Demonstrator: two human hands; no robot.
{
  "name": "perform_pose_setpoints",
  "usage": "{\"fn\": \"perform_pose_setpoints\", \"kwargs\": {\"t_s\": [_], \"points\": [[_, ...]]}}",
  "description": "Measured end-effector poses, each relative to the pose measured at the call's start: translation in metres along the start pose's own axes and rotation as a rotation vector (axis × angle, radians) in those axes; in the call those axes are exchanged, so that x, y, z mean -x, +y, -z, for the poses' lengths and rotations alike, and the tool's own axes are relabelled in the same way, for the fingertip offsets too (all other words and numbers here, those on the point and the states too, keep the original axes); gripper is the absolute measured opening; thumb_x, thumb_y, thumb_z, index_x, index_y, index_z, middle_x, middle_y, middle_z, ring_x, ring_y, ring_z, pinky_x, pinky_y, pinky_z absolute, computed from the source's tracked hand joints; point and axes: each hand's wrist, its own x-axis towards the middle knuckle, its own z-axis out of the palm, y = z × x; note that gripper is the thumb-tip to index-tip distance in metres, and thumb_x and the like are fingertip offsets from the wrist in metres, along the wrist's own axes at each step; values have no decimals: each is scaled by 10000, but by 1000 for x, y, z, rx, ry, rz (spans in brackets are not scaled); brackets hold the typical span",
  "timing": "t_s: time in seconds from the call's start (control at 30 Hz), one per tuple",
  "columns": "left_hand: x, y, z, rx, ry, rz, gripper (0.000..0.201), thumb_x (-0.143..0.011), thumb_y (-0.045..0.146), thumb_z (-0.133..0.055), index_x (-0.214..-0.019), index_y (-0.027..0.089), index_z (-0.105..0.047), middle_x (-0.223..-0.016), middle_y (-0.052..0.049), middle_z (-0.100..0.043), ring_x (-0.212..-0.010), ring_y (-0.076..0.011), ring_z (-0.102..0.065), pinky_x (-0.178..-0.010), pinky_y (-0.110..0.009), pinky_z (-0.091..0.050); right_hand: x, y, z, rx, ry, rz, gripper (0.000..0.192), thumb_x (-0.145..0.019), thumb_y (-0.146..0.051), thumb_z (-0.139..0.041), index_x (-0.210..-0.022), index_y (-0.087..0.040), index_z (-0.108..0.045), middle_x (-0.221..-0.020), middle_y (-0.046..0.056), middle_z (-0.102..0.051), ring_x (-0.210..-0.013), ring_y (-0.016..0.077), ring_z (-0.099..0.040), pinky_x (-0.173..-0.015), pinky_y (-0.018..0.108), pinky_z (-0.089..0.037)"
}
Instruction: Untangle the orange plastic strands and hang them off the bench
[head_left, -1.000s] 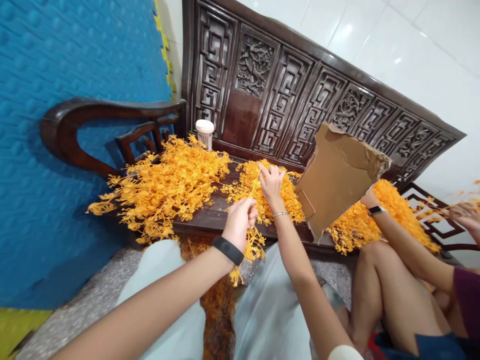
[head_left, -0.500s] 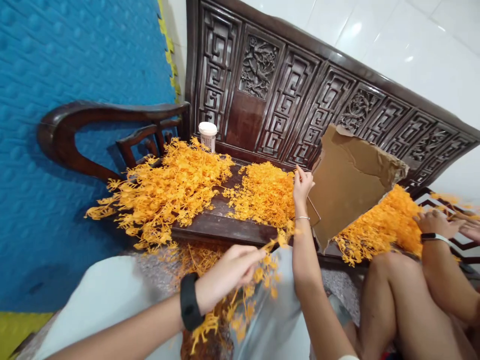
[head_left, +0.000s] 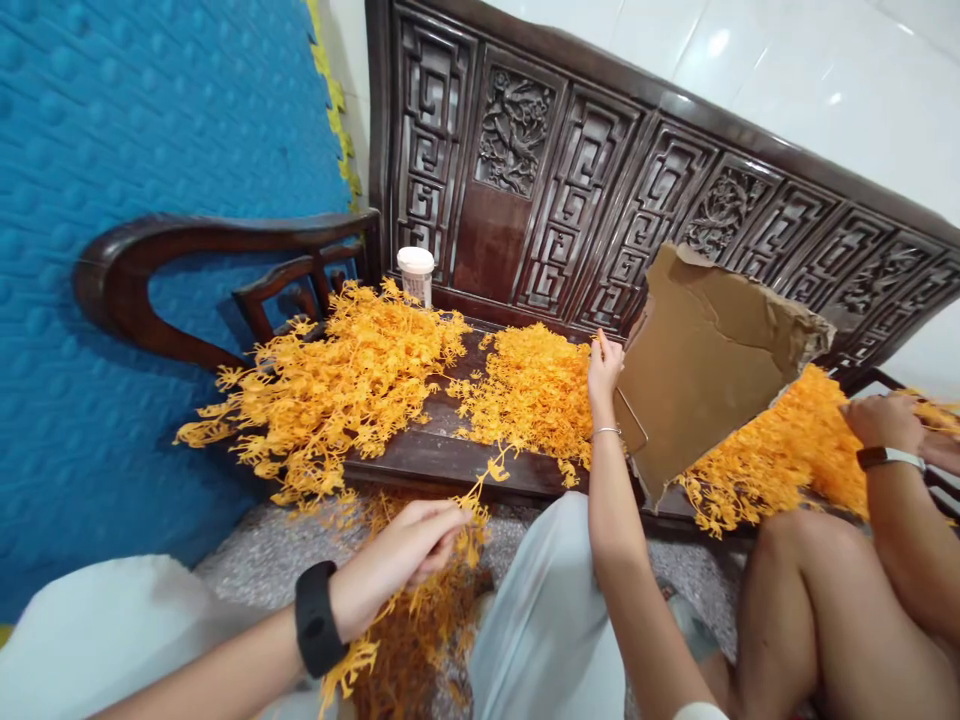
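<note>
My left hand (head_left: pixel 420 545) is closed round orange plastic flower stems (head_left: pixel 480 490). One branch sticks out past its fingertips and others hang beneath the hand. My right hand (head_left: pixel 604 368) is raised at the right side of a pile of small orange florets (head_left: pixel 536 385), its fingers pinched together. What lies between those fingertips is too small to make out. Left of that pile, a heap of orange flower sprays (head_left: pixel 337 385) spreads over the end of the bench seat. More orange sprays (head_left: pixel 409 640) lie low down between my knees, partly hidden by my left arm.
A bent cardboard sheet (head_left: pixel 712 370) stands on the dark carved wooden bench (head_left: pixel 420 455), dividing off another orange pile (head_left: pixel 787 450). Behind the left heap is a white lidded tub (head_left: pixel 416 275). At right, a co-worker's hands (head_left: pixel 889 425) handle orange pieces. Blue foam mat (head_left: pixel 150 120) lies left.
My left hand has moved left and slightly down with the stems, away from my right arm. My right hand stays pinched near the florets. The co-worker's hands have come closer together.
</note>
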Motion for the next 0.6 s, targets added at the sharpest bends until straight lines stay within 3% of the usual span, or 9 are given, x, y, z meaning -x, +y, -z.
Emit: {"fn": "perform_pose_setpoints", "kwargs": {"t_s": [0.17,0.33,0.6], "points": [[5,0,5,15,34,15,360,-623,503,-450,-493,201,-304,-369,95,-239,-372,-58,-166,-408,-217,-124,4,0,-5,-49,-53,-79,378,-806,-369,-358,-1063,-193,-571,-992,73,-492,-970,172,-428,-892,357,-264],[6,-4,8,22,35,9,362,-652,497,-437,-500,198,-302,-372,97,-231,-374,-55,-151,-404,-218,-112,10,-6,-9,-38,-105,-58,379,-773,-395,-419,-1064,-204,-569,-1007,67,-516,-977,185,-436,-897,390,-238],[10,-8,12,12,36,-12,346,-700,464,-420,-517,195,-302,-372,97,-233,-376,-54,-146,-397,-214,-106,15,-13,-13,-110,-15,-31,383,-723,-330,-474,-1065,-172,-541,-957,62,-547,-847,156,-480,-831,341,-311]]}}
